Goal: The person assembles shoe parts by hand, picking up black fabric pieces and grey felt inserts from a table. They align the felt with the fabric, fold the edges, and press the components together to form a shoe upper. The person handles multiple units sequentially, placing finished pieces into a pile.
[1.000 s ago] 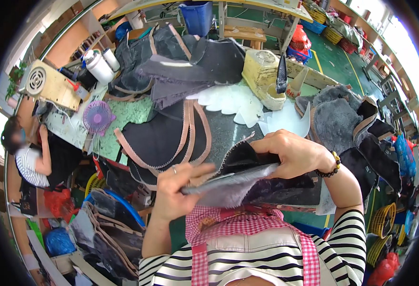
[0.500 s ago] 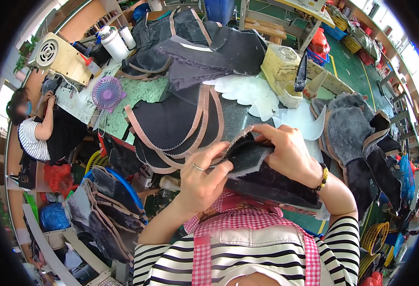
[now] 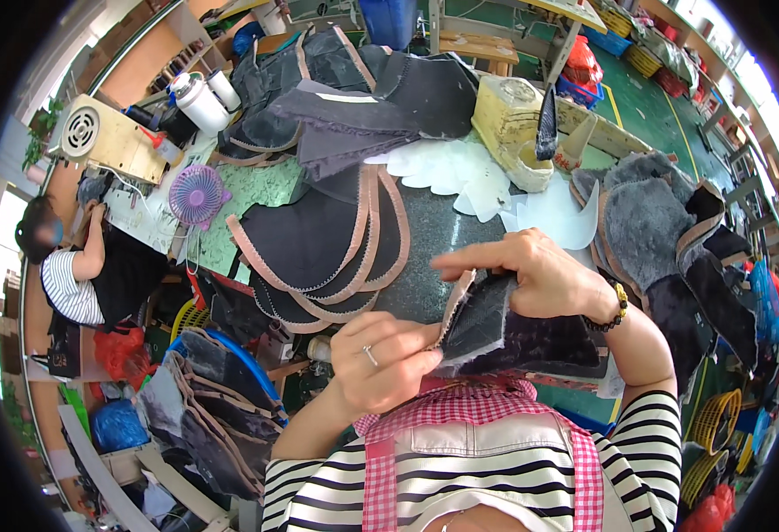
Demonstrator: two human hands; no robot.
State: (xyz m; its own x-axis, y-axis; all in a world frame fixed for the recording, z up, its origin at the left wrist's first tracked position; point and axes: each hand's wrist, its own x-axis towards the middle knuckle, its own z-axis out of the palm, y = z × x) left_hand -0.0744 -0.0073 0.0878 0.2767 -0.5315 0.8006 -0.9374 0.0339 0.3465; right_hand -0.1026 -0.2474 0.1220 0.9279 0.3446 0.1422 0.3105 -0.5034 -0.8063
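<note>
A dark fabric piece [image 3: 478, 324] with a fuzzy pale edge and a pinkish-brown zigzag-stitched trim stands folded up in front of my chest. My left hand [image 3: 385, 359], a ring on one finger, is closed on its lower trimmed end, thumb and fingers pinched together. Over the piece's top corner reaches my right hand [image 3: 540, 275], its index finger stretched out to the left; the thumb is mostly hidden. Beneath both lies more dark plush material [image 3: 553, 341]. Just beyond, several dark curved panels [image 3: 301, 239] with the same trim lie overlapped on the table.
White scalloped sheets [image 3: 447, 168] and a cut yellowish container [image 3: 505, 115] with a brush [image 3: 546, 124] stand beyond my hands. A purple fan [image 3: 197, 195] is at left, grey plush pieces [image 3: 642, 230] at right. Another person [image 3: 75, 275] works at the far left.
My right hand has let go of the trim, its index finger now stretched out. The left hand has moved down, and the trimmed edge now stands more upright.
</note>
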